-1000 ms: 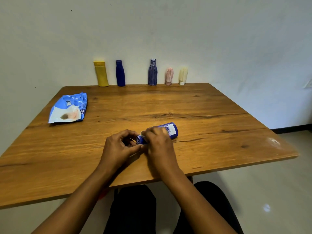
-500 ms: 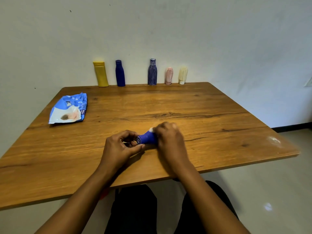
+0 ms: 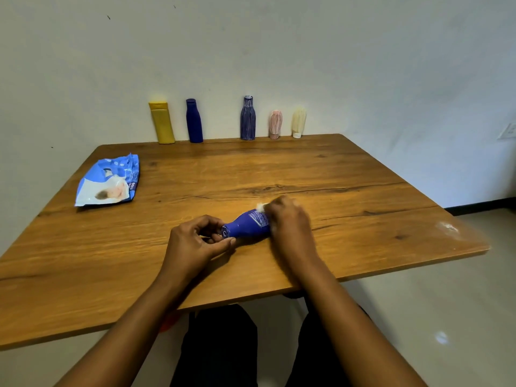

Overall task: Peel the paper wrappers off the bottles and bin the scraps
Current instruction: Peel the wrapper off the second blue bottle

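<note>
hands at the lower centre of the frame work on a blue bottle (image 3: 247, 226) that lies on its side on a wooden table (image 3: 279, 169). we see the left hand (image 3: 195, 241) curled, its thumb and fingers pinching the cap end. the right hand (image 3: 290, 222) curls over the bottle's wide end, and a white edge of paper wrapper (image 3: 261, 206) shows at its fingertips; blur hides whether it pinches the paper itself. we judge that a quick pull could tear the paper into small bits, and a slipping left pinch could let the bottle roll. along the table's far edge, upper centre, stand a yellow bottle (image 3: 162, 122), a dark blue bottle (image 3: 194, 120), a striped bottle (image 3: 248, 118), a pink bottle (image 3: 275, 124) and a cream bottle (image 3: 298, 122), well apart from the hands. a blue packet (image 3: 109, 181) lies at centre left. nothing stands between the hands and that row. no bin is in view.
</note>
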The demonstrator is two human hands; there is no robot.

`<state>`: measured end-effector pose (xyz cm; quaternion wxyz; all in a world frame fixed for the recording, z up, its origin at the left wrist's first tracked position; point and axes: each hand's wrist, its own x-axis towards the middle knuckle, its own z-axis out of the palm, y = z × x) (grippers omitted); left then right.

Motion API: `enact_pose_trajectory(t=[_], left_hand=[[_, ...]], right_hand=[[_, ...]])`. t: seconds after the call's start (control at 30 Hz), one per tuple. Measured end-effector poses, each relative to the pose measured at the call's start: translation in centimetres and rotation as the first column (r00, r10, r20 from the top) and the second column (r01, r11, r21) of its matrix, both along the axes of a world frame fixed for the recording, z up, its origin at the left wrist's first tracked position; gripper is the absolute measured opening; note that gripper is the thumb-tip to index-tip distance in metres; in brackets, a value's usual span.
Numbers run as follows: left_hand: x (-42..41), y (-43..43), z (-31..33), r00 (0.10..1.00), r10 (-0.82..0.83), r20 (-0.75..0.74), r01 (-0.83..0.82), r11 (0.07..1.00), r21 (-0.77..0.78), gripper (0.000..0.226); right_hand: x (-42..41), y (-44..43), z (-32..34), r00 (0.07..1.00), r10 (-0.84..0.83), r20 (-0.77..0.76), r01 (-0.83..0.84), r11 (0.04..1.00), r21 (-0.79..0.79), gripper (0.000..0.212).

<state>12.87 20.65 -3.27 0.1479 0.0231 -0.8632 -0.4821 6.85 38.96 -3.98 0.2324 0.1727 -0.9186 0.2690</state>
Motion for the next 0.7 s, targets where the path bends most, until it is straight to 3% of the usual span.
enact_pose_trajectory(t=[0.07,0.13,0.33,0.4,0.57,0.63,0.7], left_hand=[[-0.1,0.0,0.0,1.000,-0.002,-0.001,0.002,1.000,-0.009,0.035],[-0.1,0.0,0.0,1.000,0.004,0.005,-0.004,1.000,0.000,0.035],[-0.1,0.0,-0.1,1.000,-0.001,-0.022,0.002,1.000,0.020,0.031],[-0.1,0.0,-0.2,1.000,-0.011,-0.018,0.011,1.000,0.001,0.033],[-0.2,0.0,0.0,1.000,0.002,-0.007,-0.003,0.999,-0.040,0.035],[-0.1,0.1,0.1,1.000,0.001,-0.008,-0.001,0.999,-0.037,0.035],[-0.1,0.1,0.1,1.000,0.004,-0.002,-0.004,1.000,-0.023,0.033]], right_hand=[[-2.3,2.4,-0.1,0.986,-0.148,0.073,0.153,0.986,-0.061,0.019],[-2.5,2.6,-0.1,0.983,-0.161,0.094,0.168,0.982,-0.080,0.019],[4.1,-3.6,0.3,0.966,0.257,-0.040,-0.252,0.962,0.101,0.021],[3.1,-2.4,0.1,0.976,0.213,-0.039,-0.207,0.971,0.119,0.023],[-1.7,2.9,0.3,0.989,-0.138,0.059,0.135,0.990,0.052,0.018],[-1.0,2.0,0.6,0.994,-0.104,0.041,0.100,0.992,0.076,0.018],[1.4,-0.8,0.9,0.999,0.041,-0.018,-0.039,0.994,0.106,0.021]])
